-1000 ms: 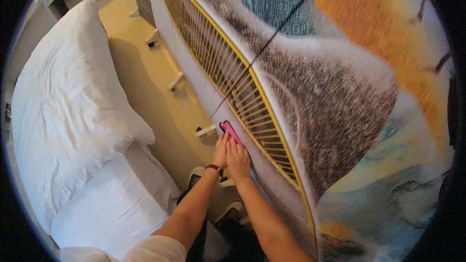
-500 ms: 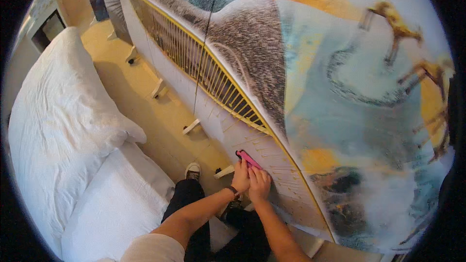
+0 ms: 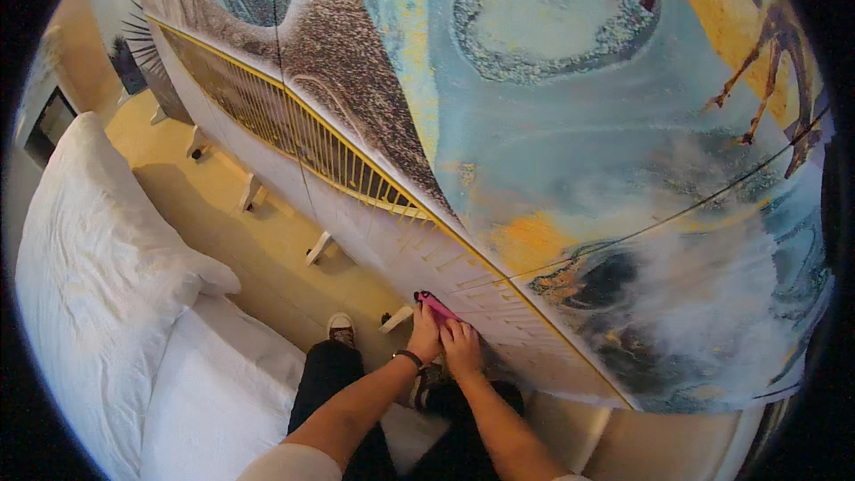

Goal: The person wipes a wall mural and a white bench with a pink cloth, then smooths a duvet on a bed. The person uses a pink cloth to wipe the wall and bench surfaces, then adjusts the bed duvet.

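Note:
My left hand (image 3: pixel 426 336) and my right hand (image 3: pixel 461 352) meet low against the white lower part of a large printed panel (image 3: pixel 525 160). Both close around a slim pink tool with a black end (image 3: pixel 438 306); its exact kind is hard to make out. The left-hand fingers lie along its near side, and the right-hand fingers bend over its right end. My hands partly cover the tool. Just above, thin gold rods (image 3: pixel 392 199) line a curved opening in the panel, under a gold edge strip.
White bedding (image 3: pixel 116 267) covers a bed on the left. Short white feet (image 3: pixel 251 191) jut from the panel's base over the tan floor (image 3: pixel 214 240). My shoe (image 3: pixel 341 328) stands near one foot. A dark cord (image 3: pixel 695 209) crosses the panel.
The view has turned, so the panel and bed sit differently in it. Both hands keep hold of the pink tool, close to the same part of the panel.

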Available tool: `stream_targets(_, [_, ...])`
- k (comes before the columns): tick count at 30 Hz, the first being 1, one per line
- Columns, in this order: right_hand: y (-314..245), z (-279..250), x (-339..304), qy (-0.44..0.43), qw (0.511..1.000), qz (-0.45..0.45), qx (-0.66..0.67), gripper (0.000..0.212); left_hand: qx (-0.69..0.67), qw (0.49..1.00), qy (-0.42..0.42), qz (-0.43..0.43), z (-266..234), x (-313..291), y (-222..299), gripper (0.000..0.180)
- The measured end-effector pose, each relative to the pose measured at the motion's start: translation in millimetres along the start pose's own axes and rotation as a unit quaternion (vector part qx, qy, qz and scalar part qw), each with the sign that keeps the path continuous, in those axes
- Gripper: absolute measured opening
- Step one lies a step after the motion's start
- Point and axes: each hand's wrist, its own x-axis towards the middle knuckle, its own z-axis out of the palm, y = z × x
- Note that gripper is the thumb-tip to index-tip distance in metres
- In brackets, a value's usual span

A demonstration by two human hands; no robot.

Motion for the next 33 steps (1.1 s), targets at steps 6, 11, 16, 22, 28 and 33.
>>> stream_targets(6, [-8.8,-53.4,5.1,0.047,0.997,0.049,0.041,0.028,0.159,0.985,-0.019,0.07,-13.1,-12.7,85.2,0.083])
stream_targets(11, [-18.1,-162.8,29.1,0.263,0.963,0.06,-0.01,0.025,0.164,0.952,0.052,0.253,-12.7,-6.4,202.7,0.085])
stream_targets(16, [-13.0,-270.3,41.6,0.404,0.911,0.066,-0.057,0.021,0.151,0.905,0.088,0.389,1.5,1.0,319.2,0.075])
stream_targets(22, [1.1,-285.6,11.4,0.44,0.892,0.096,-0.043,0.022,0.148,0.878,0.083,0.448,27.2,-16.9,358.5,0.071])
stream_targets(28, [17.1,-295.2,-34.0,0.535,0.83,0.143,-0.069,0.015,0.171,0.825,-0.015,0.538,55.1,-44.2,383.0,0.066])
stream_targets(33, [33.6,-354.4,-40.3,0.65,0.713,0.221,-0.14,0.035,0.167,0.775,-0.098,0.601,96.9,-62.2,458.2,0.054])
